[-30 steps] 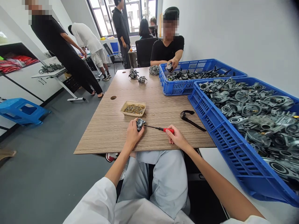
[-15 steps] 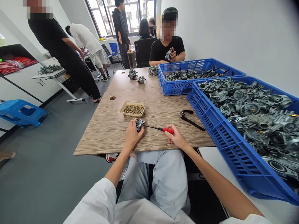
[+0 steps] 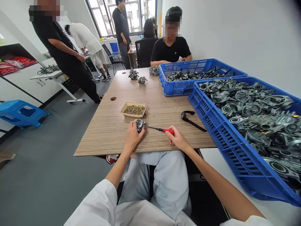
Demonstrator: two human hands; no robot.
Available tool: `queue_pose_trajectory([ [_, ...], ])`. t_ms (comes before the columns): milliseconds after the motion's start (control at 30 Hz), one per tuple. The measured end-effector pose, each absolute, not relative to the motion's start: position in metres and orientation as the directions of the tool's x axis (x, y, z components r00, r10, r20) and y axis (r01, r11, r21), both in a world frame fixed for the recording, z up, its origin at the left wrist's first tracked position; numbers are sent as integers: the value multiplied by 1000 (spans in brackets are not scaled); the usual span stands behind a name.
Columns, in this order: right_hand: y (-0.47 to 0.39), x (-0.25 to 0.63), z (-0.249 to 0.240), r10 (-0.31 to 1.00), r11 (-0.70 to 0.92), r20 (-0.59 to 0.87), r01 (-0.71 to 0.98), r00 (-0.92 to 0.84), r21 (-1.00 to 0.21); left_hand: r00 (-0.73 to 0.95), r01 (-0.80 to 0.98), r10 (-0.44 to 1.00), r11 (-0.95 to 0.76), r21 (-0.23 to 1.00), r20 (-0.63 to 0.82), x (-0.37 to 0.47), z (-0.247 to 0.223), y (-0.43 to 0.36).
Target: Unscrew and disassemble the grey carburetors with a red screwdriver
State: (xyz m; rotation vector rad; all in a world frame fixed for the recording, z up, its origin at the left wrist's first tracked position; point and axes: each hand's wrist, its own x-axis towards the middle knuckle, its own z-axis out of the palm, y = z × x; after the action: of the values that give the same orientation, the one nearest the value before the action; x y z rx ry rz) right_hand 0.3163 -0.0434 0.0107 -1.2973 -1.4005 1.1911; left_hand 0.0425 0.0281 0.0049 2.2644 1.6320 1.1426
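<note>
My left hand (image 3: pixel 134 134) is closed around a small grey metal carburetor (image 3: pixel 140 125), holding it on the wooden table near its front edge. A screwdriver (image 3: pixel 167 131) with a red and black handle is gripped in my right hand (image 3: pixel 176 137). Its thin shaft points left, and the tip is a short gap away from the carburetor's right side. Just behind my left hand stands a shallow beige tray (image 3: pixel 122 112) full of small brass and silver screws or similar parts. My fingers hide part of the carburetor.
Two blue crates (image 3: pixel 169 89) of metal parts line the right side. A black wristwatch (image 3: pixel 184 116) lies near the closer crate (image 3: pixel 218 138). Further back on the table (image 3: pixel 101 131) sit several carburetors (image 3: pixel 142 80). A co-worker (image 3: pixel 171 50) sits across; others stand at left.
The screwdriver tip has drawn back slightly to the right from the carburetor. Across the table, the co-worker has lowered the part they held up. The standing person at left has shifted.
</note>
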Motion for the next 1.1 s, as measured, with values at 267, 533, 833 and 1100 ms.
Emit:
queue_pose_trajectory([
  [267,-42,318,5,997,16,-2,236,-78,-972,139,761,849,-421,494,511,41,4,29],
  [533,-45,316,16,995,4,-13,170,-99,-985,136,760,849,-420,496,510,42,4,28],
  [833,-43,317,14,994,3,-15,164,-111,-986,137,764,853,-414,494,503,41,3,29],
  [1100,-43,316,13,995,3,-13,169,-97,-986,148,762,844,-429,485,515,40,3,29],
])
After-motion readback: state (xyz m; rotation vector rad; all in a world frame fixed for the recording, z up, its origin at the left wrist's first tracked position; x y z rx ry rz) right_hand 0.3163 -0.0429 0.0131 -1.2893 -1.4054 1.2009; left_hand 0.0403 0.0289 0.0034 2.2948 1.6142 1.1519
